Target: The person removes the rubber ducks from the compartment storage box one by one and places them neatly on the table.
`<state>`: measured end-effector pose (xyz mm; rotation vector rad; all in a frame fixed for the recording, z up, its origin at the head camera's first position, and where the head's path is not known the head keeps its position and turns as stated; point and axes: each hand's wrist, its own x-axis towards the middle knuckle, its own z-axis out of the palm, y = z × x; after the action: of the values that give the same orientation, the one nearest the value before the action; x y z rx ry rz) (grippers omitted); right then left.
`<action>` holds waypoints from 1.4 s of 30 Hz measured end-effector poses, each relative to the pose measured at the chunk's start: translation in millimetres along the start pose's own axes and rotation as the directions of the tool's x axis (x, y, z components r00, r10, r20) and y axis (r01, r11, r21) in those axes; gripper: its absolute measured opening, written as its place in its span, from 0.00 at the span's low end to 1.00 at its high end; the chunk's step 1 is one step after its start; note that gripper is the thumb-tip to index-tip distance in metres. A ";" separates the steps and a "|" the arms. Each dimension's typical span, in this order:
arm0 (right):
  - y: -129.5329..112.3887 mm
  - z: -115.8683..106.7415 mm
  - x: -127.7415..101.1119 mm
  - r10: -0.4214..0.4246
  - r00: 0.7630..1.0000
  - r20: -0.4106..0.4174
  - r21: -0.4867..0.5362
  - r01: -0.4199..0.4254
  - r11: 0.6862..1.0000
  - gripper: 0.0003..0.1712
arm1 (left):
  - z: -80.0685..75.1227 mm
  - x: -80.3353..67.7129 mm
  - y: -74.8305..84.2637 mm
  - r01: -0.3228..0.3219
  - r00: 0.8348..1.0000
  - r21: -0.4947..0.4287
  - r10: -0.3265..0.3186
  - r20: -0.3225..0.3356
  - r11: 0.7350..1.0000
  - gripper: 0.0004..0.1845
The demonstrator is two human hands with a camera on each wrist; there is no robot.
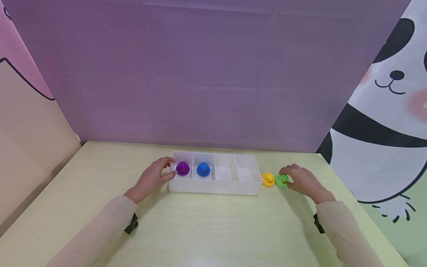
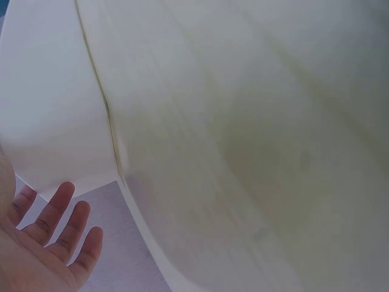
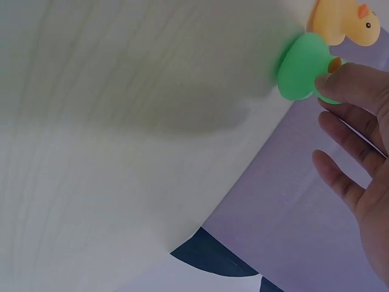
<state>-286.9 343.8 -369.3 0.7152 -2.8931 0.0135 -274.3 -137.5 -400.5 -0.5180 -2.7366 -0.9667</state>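
A white tray [image 1: 247, 188] with several compartments lies on the pale table [image 1: 207, 230]. A purple duck [image 1: 182, 168] sits in its leftmost compartment and a blue duck [image 1: 203, 169] in the one beside it; the two right compartments hold nothing. My left hand [image 1: 168, 168] rests against the tray's left end, and its fingers [image 2: 61, 225] are straight. Right of the tray stand a yellow duck [image 1: 268, 179] and a green duck [image 1: 281, 180]. My right hand [image 1: 287, 176] holds the green duck [image 3: 301, 67] with curled fingertips [image 3: 352, 85]; the yellow duck [image 3: 343, 21] is just beyond.
A purple backdrop [image 1: 200, 74] closes the far side of the table. A panda-print sheet [image 1: 383, 122] hangs on the right and a beige panel [image 1: 30, 141] on the left. Bare tabletop lies in front of the tray.
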 end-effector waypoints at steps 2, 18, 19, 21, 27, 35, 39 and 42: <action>0.7 1.5 -0.6 0.001 1.000 -0.003 -0.001 -0.001 1.000 0.19 | 0.3 0.1 -0.3 -0.003 1.000 0.001 0.003 -0.002 1.000 0.22; 1.5 1.8 -3.7 0.009 1.000 0.000 0.018 -0.009 1.000 0.20 | 1.9 1.1 -2.0 -0.001 1.000 -0.001 0.001 -0.006 1.000 0.23; 1.6 1.7 -4.0 0.010 1.000 0.001 0.019 -0.010 1.000 0.21 | 1.8 1.0 -2.0 -0.002 1.000 -0.002 0.002 -0.006 1.000 0.23; 2.0 1.7 -4.4 0.010 1.000 0.003 0.022 -0.010 1.000 0.21 | 1.8 1.0 -1.9 -0.002 1.000 -0.002 0.002 -0.004 1.000 0.23; 3.9 1.7 -5.5 0.005 1.000 0.003 0.026 -0.005 1.000 0.23 | 1.9 0.9 -1.7 0.010 1.000 -0.003 -0.010 0.000 1.000 0.23; 4.5 -3.8 -4.0 0.013 1.000 -0.004 0.020 -0.013 1.000 0.22 | 1.6 1.3 -1.3 0.017 1.000 0.000 -0.017 0.002 1.000 0.22; 3.9 -8.5 -2.5 0.009 1.000 0.001 0.018 -0.009 1.000 0.22 | 1.5 1.4 -1.5 0.017 1.000 0.002 -0.017 0.002 1.000 0.22; 3.2 -11.7 -0.7 -0.001 1.000 0.000 0.020 0.001 1.000 0.21 | 1.7 1.8 -1.8 0.016 1.000 0.001 -0.016 0.003 1.000 0.23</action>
<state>-286.0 347.5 -357.8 0.7200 -2.8965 0.0418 -276.7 -137.2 -402.4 -0.4984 -2.7474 -0.9694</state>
